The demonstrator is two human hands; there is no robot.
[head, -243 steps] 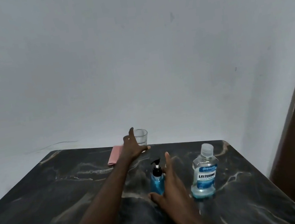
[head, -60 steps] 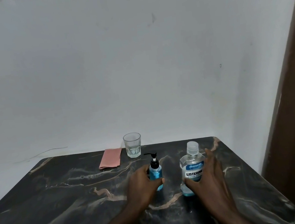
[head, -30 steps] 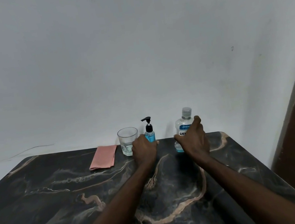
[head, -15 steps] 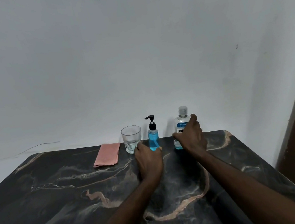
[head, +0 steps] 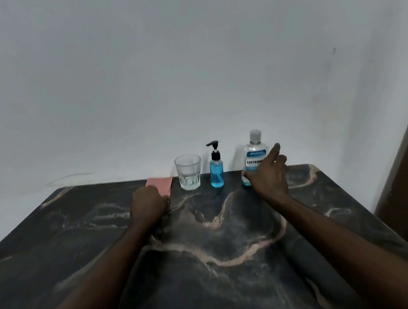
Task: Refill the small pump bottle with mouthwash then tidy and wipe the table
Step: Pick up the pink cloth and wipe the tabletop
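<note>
From the head camera, 3 things stand in a row at the far edge of the dark marble desk (head: 212,258), against the wall: a glass (head: 189,172), the small pump bottle (head: 216,171) full of blue liquid with its pump on, and the mouthwash bottle (head: 255,155), capped and upright. The left hand (head: 148,206) lies on the near end of the folded pink cloth (head: 162,183), left of the glass; whether its fingers have closed on the cloth I cannot tell. The right hand (head: 269,176) rests against the mouthwash bottle with fingers loosely spread, not closed around it. With the bottles lined up, wiping looks next. The cloth should be light and limp, best pinched at its near edge; the smooth bottles could tip if nudged.
</note>
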